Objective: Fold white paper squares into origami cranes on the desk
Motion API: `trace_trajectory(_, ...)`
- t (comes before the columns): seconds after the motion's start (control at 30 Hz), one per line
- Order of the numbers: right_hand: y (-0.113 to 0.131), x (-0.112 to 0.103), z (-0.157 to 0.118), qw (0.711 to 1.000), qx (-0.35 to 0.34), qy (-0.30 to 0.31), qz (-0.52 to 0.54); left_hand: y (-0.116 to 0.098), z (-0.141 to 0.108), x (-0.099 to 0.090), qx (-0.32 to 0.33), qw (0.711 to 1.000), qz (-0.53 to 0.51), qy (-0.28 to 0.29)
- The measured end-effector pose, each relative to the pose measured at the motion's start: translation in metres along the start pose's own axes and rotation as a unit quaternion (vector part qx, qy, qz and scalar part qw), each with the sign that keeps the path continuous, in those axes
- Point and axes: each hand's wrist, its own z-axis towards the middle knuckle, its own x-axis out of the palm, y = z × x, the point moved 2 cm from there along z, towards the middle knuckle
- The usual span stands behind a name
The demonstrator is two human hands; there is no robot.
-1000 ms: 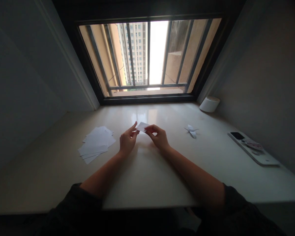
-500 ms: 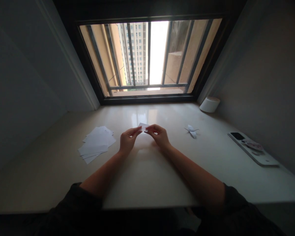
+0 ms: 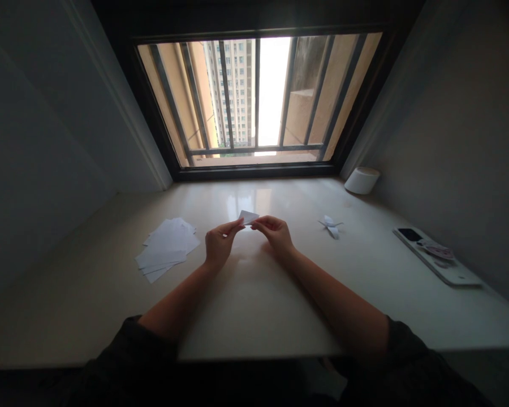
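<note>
A small folded white paper (image 3: 249,216) is held up between both hands over the pale counter. My left hand (image 3: 221,240) pinches its left lower edge between thumb and fingers. On the right edge, my right hand (image 3: 275,232) grips the same paper with thumb and index finger. The fingertips of the two hands are close together. To the left lies a spread stack of white paper sheets (image 3: 165,246). A folded white paper crane (image 3: 331,225) rests to the right of my right hand.
A white phone (image 3: 458,274) with something round on its back lies at the right. Near the right wall stands a white cylindrical object (image 3: 362,181). Behind the pale counter (image 3: 254,316) is a barred window with a dark frame (image 3: 254,170).
The folded paper shows more of its surface above the fingertips. The right thumb and fingers have closed up slightly, and the left hand has shifted a little.
</note>
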Motion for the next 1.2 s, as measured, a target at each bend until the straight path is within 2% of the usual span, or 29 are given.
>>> trace_trajectory(0.1,-0.002,0.0,0.0,1.0,-0.002,0.008,-0.002,0.003,0.001,0.001,-0.015,0.999,-0.04,0.008)
trace_trajectory(0.23,-0.003,0.0,-0.001,1.0,-0.014,0.007,-0.022,0.008,0.003,0.006,-0.067,0.988,-0.138,0.021)
trace_trajectory(0.37,-0.003,0.001,-0.001,0.999,-0.007,-0.003,-0.035,0.011,0.003,0.009,-0.095,0.978,-0.183,0.01)
trace_trajectory(0.5,-0.001,0.003,-0.002,0.999,-0.011,-0.005,-0.043,0.011,0.002,0.01,-0.095,0.977,-0.193,-0.008)
trace_trajectory(0.77,0.002,0.006,-0.005,0.999,0.011,-0.005,0.035,0.012,0.002,0.011,-0.09,0.975,-0.205,-0.008)
trace_trajectory(1.2,0.005,0.009,-0.009,0.998,0.022,-0.05,0.016,0.003,-0.001,0.013,-0.099,0.968,-0.228,-0.013)
